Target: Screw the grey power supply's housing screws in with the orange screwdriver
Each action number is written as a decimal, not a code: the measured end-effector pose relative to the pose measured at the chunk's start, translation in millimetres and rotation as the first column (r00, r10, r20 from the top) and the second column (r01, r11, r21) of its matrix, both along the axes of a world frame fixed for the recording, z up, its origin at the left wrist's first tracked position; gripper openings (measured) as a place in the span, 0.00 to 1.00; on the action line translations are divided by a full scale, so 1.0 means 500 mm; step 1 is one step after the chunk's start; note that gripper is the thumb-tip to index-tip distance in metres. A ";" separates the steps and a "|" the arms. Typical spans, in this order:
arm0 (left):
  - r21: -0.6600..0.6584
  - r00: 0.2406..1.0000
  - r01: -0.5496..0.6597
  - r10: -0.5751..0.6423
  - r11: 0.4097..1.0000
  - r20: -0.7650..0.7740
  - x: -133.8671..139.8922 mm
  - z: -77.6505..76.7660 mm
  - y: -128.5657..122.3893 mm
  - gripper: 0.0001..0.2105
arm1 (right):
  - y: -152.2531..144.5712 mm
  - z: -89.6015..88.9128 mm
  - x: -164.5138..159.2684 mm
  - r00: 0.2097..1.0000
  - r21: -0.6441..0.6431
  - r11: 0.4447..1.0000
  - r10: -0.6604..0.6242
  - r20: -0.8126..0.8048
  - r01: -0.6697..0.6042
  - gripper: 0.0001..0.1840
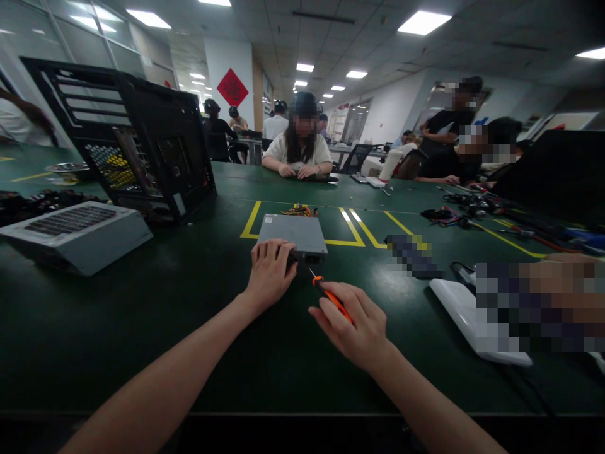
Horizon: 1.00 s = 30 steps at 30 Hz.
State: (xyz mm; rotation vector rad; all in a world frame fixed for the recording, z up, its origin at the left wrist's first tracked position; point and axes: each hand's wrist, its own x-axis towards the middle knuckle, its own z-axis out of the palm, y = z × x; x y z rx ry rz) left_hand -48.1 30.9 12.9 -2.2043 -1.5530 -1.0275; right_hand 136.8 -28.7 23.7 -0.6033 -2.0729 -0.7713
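Note:
A grey computer power supply (293, 232) lies on the green table ahead of me, its socket side facing me and a bundle of coloured cables (300, 212) at its far end. My left hand (270, 270) grips its near left corner, with the fingers bent over the top and the thumb at the near side. An orange and black screwdriver (333, 299) is held in my right hand (355, 318). Its thin shaft points up and left toward the power supply's near face. I cannot tell whether the tip touches it.
On the left stand a black computer case (174, 151) and a second power supply (89, 236). A white flat device (466, 315) lies at the right, near loose cables (449, 215). Yellow tape (345, 243) marks the green table (227, 372). A person (302, 142) sits opposite.

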 end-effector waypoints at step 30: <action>-0.006 1.000 -0.019 0.018 1.000 -0.022 0.003 0.002 0.001 0.13 | -0.007 0.008 -0.001 0.996 -0.052 0.996 -0.080 -0.029 0.078 0.16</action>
